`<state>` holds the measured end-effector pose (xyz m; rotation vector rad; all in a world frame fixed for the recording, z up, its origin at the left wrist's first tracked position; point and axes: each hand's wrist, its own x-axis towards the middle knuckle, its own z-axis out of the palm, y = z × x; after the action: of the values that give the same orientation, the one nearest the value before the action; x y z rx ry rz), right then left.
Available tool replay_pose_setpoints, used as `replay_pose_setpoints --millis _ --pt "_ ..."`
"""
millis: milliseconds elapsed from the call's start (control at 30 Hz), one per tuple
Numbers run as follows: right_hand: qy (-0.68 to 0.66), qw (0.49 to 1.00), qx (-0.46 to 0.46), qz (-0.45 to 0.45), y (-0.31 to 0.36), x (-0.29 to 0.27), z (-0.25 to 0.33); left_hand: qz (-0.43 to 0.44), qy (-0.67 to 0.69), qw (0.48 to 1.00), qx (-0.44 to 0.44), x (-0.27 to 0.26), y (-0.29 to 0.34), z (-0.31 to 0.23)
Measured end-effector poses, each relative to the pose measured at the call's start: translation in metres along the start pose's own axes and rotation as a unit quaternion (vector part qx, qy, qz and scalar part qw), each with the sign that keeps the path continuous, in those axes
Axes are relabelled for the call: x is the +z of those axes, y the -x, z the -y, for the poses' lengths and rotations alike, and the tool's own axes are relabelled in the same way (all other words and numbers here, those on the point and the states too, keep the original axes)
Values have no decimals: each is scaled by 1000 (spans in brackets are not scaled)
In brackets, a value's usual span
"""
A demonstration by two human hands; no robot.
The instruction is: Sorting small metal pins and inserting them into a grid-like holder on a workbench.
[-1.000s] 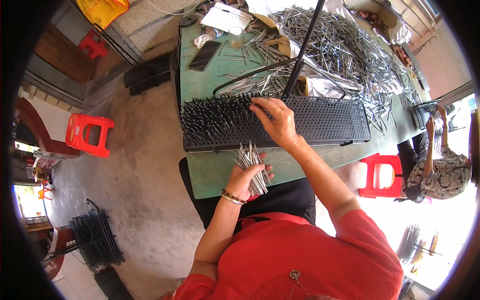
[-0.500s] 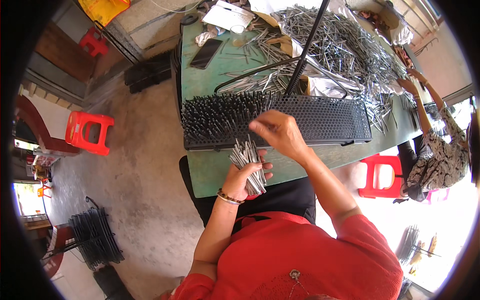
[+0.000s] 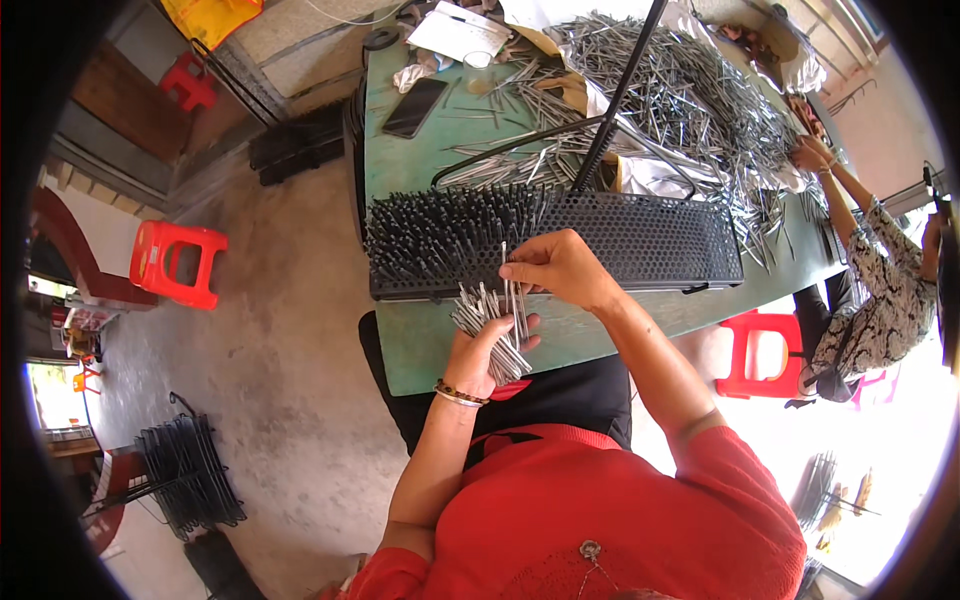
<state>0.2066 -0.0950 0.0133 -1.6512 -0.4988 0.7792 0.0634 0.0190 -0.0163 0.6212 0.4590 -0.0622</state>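
A bundle of thin silvery metal rods (image 3: 480,312) lies across the palm of my left hand (image 3: 478,352), thumb over it. My right hand (image 3: 562,268) is just above and to the right, thumb and fingers pinching one rod (image 3: 505,262) that stands nearly upright out of the bundle. Right behind both hands sits a long black perforated metal rack (image 3: 640,235). Its left half is filled with upright dark-tipped rods (image 3: 440,230); on the right half the bare holes show.
A large heap of loose rods (image 3: 690,90) covers the far right of the green table (image 3: 410,345). A black bar (image 3: 620,90) slants up behind the rack. Far left on the table lies a phone (image 3: 415,107) near a glass (image 3: 478,72). Another person's hands (image 3: 815,155) reach into the heap.
My right hand has come down from over the rack to the bundle and now pinches a rod. My left hand has hardly moved. The other person's hands have shifted slightly left.
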Motion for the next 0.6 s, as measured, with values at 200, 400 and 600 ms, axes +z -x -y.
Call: replay_pose_setpoints --millis 200,400,600 --pt "5 1000 -18 -23 -3 -1 4 -47 16 999 1 -9 -2 7" --pt "53 966 -172 -187 -12 1 17 -91 20 996 3 -12 -2 10" --pt "153 927 -273 -205 -27 4 16 -79 -7 997 -15 -10 -1 14"
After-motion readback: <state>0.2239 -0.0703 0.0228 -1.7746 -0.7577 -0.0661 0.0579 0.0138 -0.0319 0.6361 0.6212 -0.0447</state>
